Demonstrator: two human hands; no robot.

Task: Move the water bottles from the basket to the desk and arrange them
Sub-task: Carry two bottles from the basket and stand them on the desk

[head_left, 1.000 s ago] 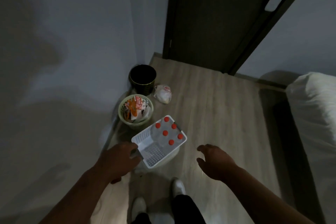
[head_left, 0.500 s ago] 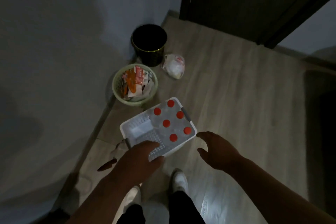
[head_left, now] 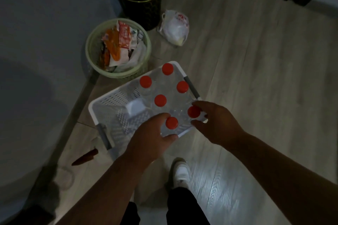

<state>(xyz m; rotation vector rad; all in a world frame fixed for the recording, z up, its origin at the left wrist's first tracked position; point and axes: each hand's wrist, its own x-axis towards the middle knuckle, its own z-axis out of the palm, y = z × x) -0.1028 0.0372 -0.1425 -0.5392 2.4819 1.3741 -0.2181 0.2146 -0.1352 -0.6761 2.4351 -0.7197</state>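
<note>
The left hand (head_left: 151, 140) curves forefinger and thumb around the nearest bottle (head_left: 172, 123), one on each side just under its red cap. The dim light does not show whether they press the plastic or only bracket it. The right hand (head_left: 219, 124) does the same at the corner bottle (head_left: 194, 112), forefinger beyond the cap and thumb on the near side, and again it is unclear whether the grasp has closed. Half a second earlier the left hand hung over the bare near end of the basket and the right hand hovered outside its near right corner. Both have since reached in to these two bottles, and the camera has dropped closer.

The white perforated basket (head_left: 117, 97) sits at a slant on the pale wood floor (head_left: 247, 78), with a grey handle on each short side. It holds six clear water bottles, all upright with red caps, crowded into its right half. The other four bottles (head_left: 160, 100) stand just behind the two being reached for. The left half shows the mesh bottom.

Just beyond the basket's far edge, a pale green round bin (head_left: 89, 49) is filled with crumpled wrappers (head_left: 118, 42) in orange, red and white. Behind it stands a black bin (head_left: 139, 5), its inside too dark to read. A knotted white plastic bag (head_left: 175, 27) lies on the floor just to the black bin's right. A white shoe (head_left: 180, 171) shows below the hands
</note>
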